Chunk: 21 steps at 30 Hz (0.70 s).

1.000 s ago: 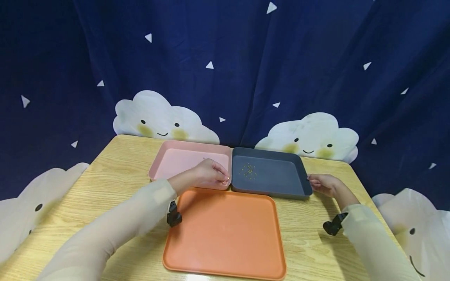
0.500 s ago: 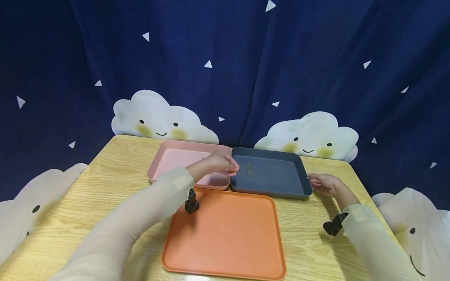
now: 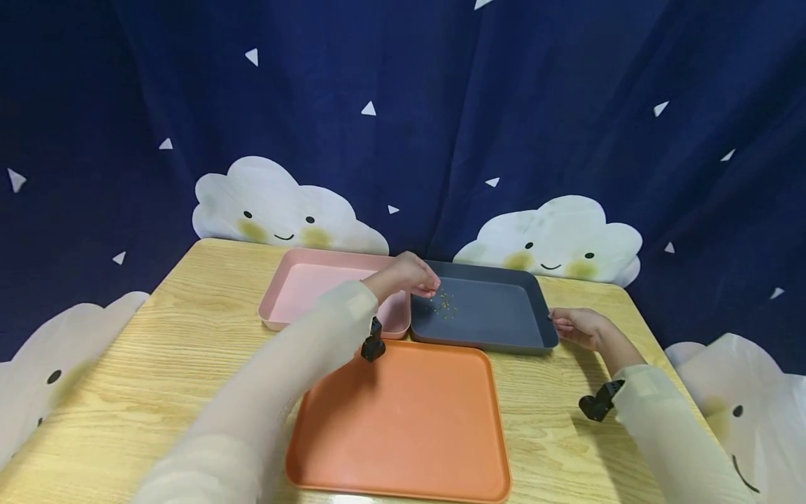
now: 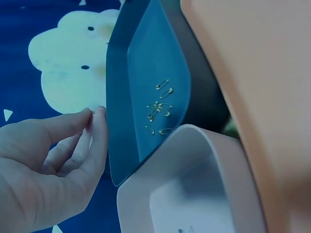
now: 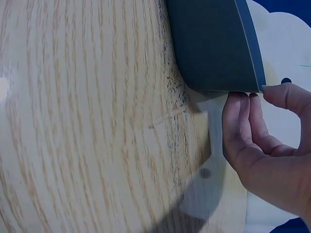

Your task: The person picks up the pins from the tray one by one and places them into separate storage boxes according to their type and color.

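My left hand (image 3: 412, 274) is above the left end of the dark grey tray (image 3: 504, 315), thumb and forefinger tips pressed together. In the left wrist view, the fingertips (image 4: 95, 112) pinch something tiny and mostly hidden, seemingly a safety pin. Several gold safety pins (image 4: 160, 109) lie scattered in the tray's left part. My right hand (image 3: 579, 327) grips the tray's right end; the right wrist view has the thumb at the rim and the fingers against the outer wall (image 5: 214, 48). Left of it stands the pink tray (image 3: 302, 280), with small pins (image 4: 185, 229) on its floor.
An orange tray (image 3: 403, 427) lies in front of both deeper trays on the wooden table (image 3: 208, 329). The pink and grey trays stand side by side. A dark blue curtain (image 3: 315, 91) with white clouds hangs behind the table.
My left hand has moved from the pink tray's right front corner, rightward and away, to above the grey tray, fingertips still together. My right hand stays at the grey tray's end.
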Motion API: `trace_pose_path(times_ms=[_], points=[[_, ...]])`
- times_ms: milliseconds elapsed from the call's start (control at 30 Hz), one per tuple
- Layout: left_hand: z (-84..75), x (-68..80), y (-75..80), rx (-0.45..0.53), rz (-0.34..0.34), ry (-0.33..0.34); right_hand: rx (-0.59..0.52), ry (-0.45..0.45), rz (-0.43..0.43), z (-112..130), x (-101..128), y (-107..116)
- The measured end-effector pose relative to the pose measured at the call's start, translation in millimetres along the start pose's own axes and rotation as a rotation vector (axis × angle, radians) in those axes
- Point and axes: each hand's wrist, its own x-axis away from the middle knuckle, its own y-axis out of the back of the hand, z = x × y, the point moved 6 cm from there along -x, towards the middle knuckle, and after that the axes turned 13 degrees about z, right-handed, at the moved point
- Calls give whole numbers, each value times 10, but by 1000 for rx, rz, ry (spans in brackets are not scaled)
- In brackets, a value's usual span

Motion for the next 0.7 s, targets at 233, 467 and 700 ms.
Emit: trace_pose_path(times_ms=[233, 467, 700], points=[[-127, -160, -41, -53, -42, -13, -32, 6, 25, 8, -5, 4], [-186, -535, 1, -325, -147, 72, -31, 12, 22, 3, -3, 27], [-246, -631, 39, -707, -128, 178, -33, 15, 56, 7, -40, -3]])
